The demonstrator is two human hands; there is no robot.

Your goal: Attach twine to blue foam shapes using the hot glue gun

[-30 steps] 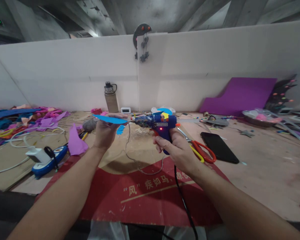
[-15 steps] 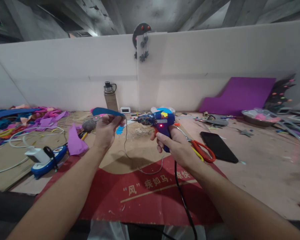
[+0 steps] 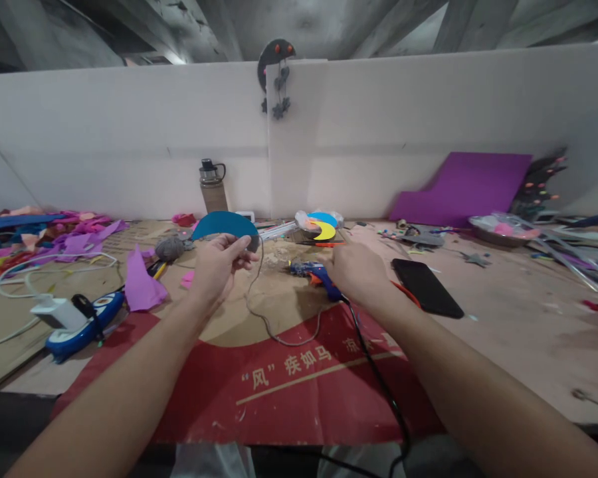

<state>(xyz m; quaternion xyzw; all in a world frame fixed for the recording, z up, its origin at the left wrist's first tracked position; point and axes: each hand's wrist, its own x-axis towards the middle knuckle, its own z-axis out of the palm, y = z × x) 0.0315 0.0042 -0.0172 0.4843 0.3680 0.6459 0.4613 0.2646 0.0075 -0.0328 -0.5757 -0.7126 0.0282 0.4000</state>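
Note:
Pinched in my left hand (image 3: 219, 265) is a dark blue curved piece (image 3: 224, 224), raised above the table with its broad face toward me. From its right end a grey yarn (image 3: 250, 302) hangs down and loops across the red printed sheet. My right hand (image 3: 356, 272) is closed at the back of a blue hot glue gun (image 3: 323, 277), low over the tabletop; the nozzle points left. The fingers on that side are mostly hidden. A yellow crescent (image 3: 325, 231) and a light blue piece (image 3: 327, 217) lie beyond the gun.
Right of my right hand lies a black phone (image 3: 427, 287), with scissors mostly covered by the wrist. A blue power strip (image 3: 84, 332) with a white plug, purple scrap (image 3: 143, 279) and grey yarn ball (image 3: 169, 248) sit left. A bottle (image 3: 213, 189) stands by the white partition (image 3: 379, 119).
My right hand has lowered the glue gun from midair to the tabletop, turning it over. The blue piece has tilted to show more of its face. The view has shifted slightly.

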